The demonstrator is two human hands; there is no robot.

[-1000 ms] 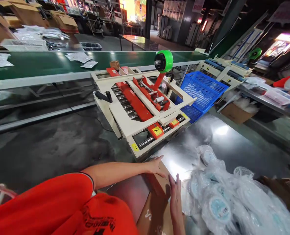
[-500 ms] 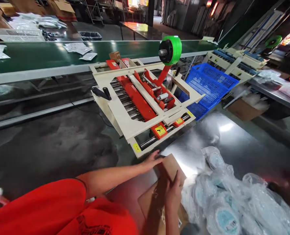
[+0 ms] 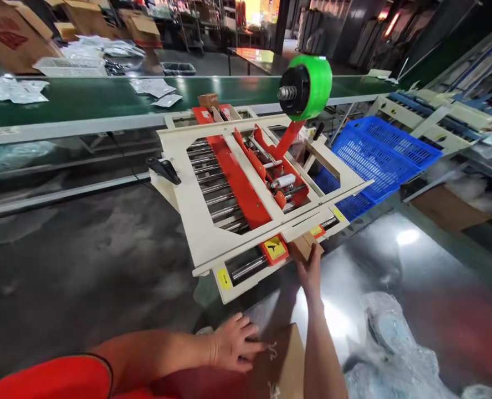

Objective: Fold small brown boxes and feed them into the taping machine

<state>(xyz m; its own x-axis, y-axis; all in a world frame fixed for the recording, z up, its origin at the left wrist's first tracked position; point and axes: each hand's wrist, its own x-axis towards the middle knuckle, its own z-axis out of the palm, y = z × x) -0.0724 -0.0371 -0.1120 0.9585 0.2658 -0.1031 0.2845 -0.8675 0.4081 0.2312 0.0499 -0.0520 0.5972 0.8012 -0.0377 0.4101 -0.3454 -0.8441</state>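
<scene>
Head: right hand [image 3: 310,272] curled on small box [image 3: 301,247]; left hand [image 3: 237,343] spread.

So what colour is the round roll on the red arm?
The round roll is green with a black hub, best seen in the head view.

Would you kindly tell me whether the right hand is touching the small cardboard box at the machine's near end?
Touching. The head view shows the right hand against the near end of the small cardboard box, with no visible gap between them.
</scene>
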